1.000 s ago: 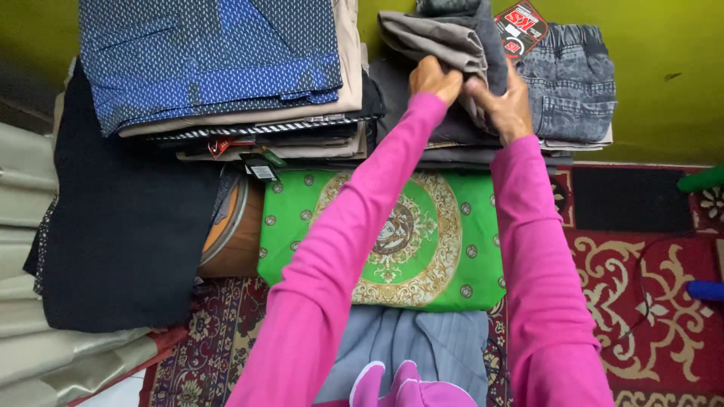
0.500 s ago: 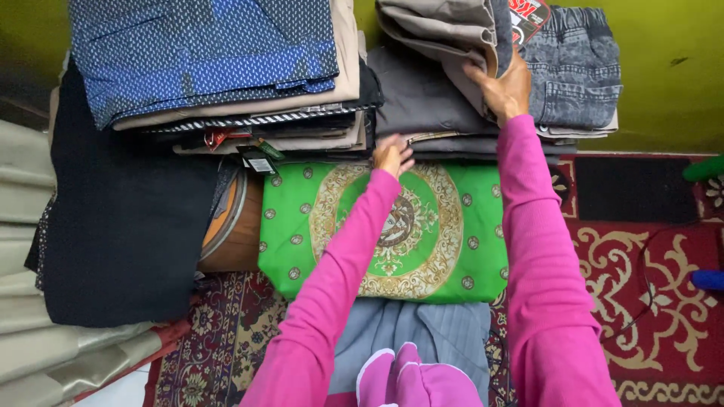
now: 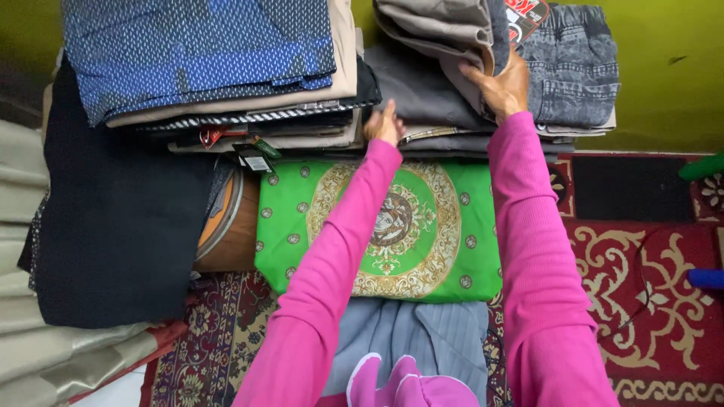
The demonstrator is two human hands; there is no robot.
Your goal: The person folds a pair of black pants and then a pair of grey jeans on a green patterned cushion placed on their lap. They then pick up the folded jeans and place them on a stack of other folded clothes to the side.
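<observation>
Pressing my right hand (image 3: pixel 504 84) flat against the folded grey trousers (image 3: pixel 445 30), fingers spread, I rest my left hand (image 3: pixel 384 124), loosely curled and empty, on the stack's lower edge. These trousers sit atop the pile, beside folded jeans (image 3: pixel 573 64), above a green cloth (image 3: pixel 392 226). Lifting one-sidedly could tip the layers sideways. The fabric looks thick, neatly creased.

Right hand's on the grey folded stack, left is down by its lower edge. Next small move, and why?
Probably slide the left hand under the lower layers of the grey folded stack. The right hand already steadies the upper folds beside the denim shorts, but the left fingers only touch the edge, so the stack lacks support from below.
</observation>
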